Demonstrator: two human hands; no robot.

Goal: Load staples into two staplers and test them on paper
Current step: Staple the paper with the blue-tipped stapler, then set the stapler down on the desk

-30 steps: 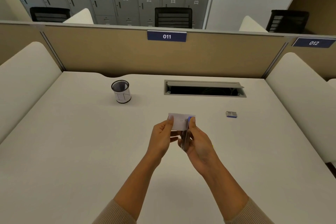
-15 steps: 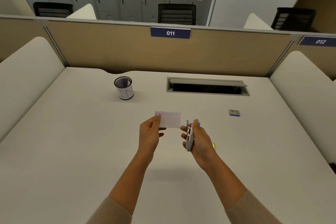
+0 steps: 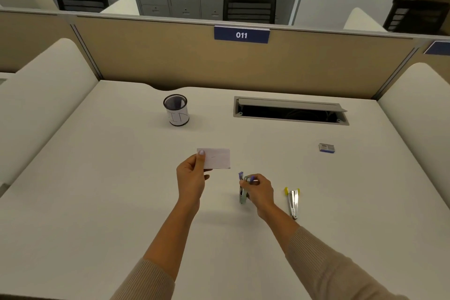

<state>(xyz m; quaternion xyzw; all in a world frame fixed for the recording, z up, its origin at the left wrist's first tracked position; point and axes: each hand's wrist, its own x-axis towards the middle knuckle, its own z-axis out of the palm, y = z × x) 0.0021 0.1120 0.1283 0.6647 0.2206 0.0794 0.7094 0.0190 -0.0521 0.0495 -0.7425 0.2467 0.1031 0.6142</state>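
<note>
On the left of the white desk (image 3: 97,202) we see a black mesh pen cup (image 3: 176,109) standing upright, with a white paper label wrapped round its lower half. What we can see of its inside looks dark, and we cannot tell whether anything lies in it.

Nearer to us, our left hand (image 3: 192,175) pinches a small white slip of paper (image 3: 217,158) by its left edge, thumb on top, holding it flat and raised a little above the desk. A short thin mark shows near the middle of the slip; we cannot tell for sure that it is a staple.

Just right of the slip and closer to us, our right hand (image 3: 259,190) is closed around the purple-tipped stapler (image 3: 243,187), fingers wrapped over its upper part, its metal end pointing down at the desk; whether it touches the surface we cannot say.

Behind it, toward the partition, a recessed cable tray (image 3: 289,111) sits in the desk with its grey lid tipped open. The inside is dark, and only faint cable shapes show.

Right of our right hand, the yellow-tipped stapler (image 3: 293,201) lies flat on the desk, apart from the hand, its yellow end away from us.

Farther right and farther back, a small staple box (image 3: 326,148) with a blue edge lies alone on the desk; its contents are too small to make out.
</note>
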